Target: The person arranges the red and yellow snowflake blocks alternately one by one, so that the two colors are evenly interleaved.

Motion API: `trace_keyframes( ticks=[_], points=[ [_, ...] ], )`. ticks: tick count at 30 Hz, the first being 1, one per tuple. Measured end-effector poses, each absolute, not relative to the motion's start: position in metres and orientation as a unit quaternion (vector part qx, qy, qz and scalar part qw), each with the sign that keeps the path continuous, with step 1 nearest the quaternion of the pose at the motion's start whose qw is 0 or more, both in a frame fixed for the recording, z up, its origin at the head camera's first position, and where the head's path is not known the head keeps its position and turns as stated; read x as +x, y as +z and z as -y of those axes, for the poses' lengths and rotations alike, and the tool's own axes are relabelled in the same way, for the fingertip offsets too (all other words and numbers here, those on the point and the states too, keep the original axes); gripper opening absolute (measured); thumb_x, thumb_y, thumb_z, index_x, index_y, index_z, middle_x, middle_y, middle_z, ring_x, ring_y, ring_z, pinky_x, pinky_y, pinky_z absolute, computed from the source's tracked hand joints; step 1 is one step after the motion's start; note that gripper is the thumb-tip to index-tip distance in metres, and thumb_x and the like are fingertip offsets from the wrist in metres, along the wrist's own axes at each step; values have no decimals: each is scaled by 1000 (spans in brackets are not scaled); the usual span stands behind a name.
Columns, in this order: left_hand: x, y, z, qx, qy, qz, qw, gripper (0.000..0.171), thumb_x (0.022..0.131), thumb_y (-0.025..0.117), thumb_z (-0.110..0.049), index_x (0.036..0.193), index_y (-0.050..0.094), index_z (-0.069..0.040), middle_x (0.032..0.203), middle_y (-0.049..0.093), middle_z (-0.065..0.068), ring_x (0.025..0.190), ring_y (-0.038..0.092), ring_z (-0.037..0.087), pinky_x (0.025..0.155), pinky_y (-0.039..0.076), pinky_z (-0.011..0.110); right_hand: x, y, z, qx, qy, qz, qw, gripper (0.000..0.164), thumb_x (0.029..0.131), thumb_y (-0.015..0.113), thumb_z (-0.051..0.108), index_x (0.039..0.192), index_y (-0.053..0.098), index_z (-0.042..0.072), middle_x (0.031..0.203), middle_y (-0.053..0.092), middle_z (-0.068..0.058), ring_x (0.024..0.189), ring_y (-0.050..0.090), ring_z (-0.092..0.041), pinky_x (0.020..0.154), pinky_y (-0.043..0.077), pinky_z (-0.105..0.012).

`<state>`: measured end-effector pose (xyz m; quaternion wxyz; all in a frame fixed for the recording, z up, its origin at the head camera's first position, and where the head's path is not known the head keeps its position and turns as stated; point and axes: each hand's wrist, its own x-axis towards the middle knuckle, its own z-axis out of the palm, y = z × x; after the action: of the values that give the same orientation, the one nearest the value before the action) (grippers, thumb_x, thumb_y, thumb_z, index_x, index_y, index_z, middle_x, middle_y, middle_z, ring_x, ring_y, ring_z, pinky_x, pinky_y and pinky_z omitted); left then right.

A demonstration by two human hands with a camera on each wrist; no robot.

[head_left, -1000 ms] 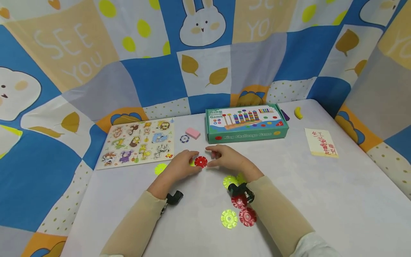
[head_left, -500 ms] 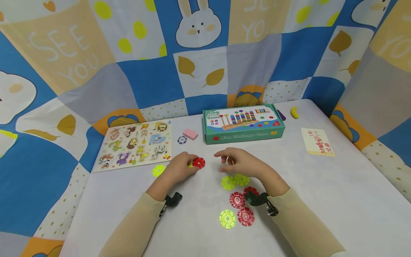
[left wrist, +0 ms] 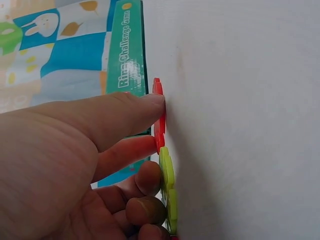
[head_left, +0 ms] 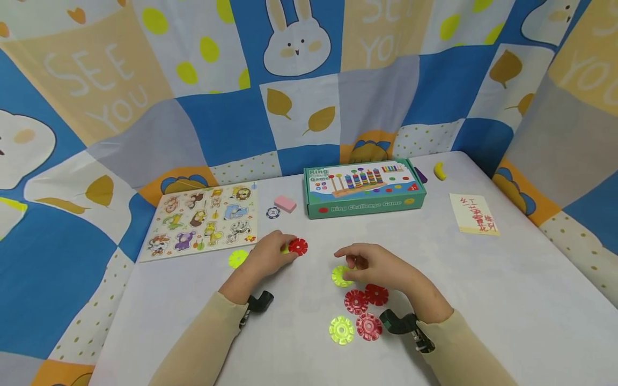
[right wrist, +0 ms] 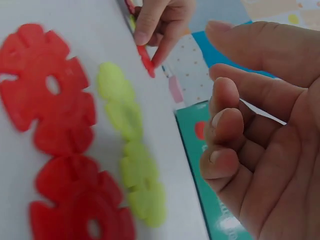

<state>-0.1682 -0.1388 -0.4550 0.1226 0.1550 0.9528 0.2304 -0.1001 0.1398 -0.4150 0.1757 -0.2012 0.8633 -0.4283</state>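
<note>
My left hand (head_left: 270,254) pinches a red snowflake disc (head_left: 298,247) between thumb and forefinger. Just left of it, mostly behind the fingers, a yellow-green disc (left wrist: 170,185) adjoins the red one in the left wrist view. Another yellow-green disc (head_left: 237,259) shows by the left wrist. My right hand (head_left: 381,266) hovers with loosely bent fingers and holds nothing. Its thumb overlaps a yellow-green disc (head_left: 340,277); a second yellow-green disc (right wrist: 142,180) beside that one is hidden by the hand in the head view. Red discs (head_left: 355,302) and a yellow-green disc (head_left: 341,330) lie nearer me.
An animal puzzle board (head_left: 203,220) lies at the left. Towards the back are a poker chip (head_left: 273,213), a pink block (head_left: 285,203) and a green Ring Challenge Game box (head_left: 365,201). A toy banana (head_left: 440,171) and a handwritten note (head_left: 474,214) are on the right.
My right hand has drawn away from the red disc, moving right and towards me to over the yellow-green discs. My left hand stays at the red disc. The head view has shifted slightly.
</note>
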Motion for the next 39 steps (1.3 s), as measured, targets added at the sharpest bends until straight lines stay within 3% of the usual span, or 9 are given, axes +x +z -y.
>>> trace_keyframes(
  ticks=[10,18,28,35,39],
  points=[
    [-168,-455,139,164,234,-951,122,50,84,71,-34,130,58,-19,88,50,-2,86,48,16,71,41,31,-97,-441,-135,-168,-403,-881,181,42,76,79,25,114,65,17,75,54,0,72,51,-16,58,44,-28],
    [-168,-457,140,164,239,-950,119,50,83,71,-34,129,59,-19,86,51,-1,85,48,15,69,41,30,-97,-451,-126,-133,-370,-908,147,43,69,85,24,107,65,16,77,54,0,74,51,-16,61,47,-31],
    [-168,-454,139,162,240,-950,120,49,84,71,-34,129,58,-20,86,50,-1,85,48,16,69,41,31,-103,-450,-121,-89,-359,-915,161,43,66,86,26,101,63,17,82,55,2,79,51,-16,67,48,-29],
    [-169,-456,139,161,237,-950,124,50,84,71,-35,130,58,-19,88,51,-1,86,48,15,70,41,30,-98,-451,-120,-102,-334,-927,134,47,64,87,26,102,60,22,92,53,8,88,51,-13,79,50,-30],
    [-169,-457,139,161,239,-950,122,51,83,71,-35,129,58,-19,88,51,-1,86,48,15,70,42,30,-95,-450,-121,-134,-318,-932,111,47,65,87,25,104,61,21,92,51,9,87,50,-11,77,50,-27]
  ],
)
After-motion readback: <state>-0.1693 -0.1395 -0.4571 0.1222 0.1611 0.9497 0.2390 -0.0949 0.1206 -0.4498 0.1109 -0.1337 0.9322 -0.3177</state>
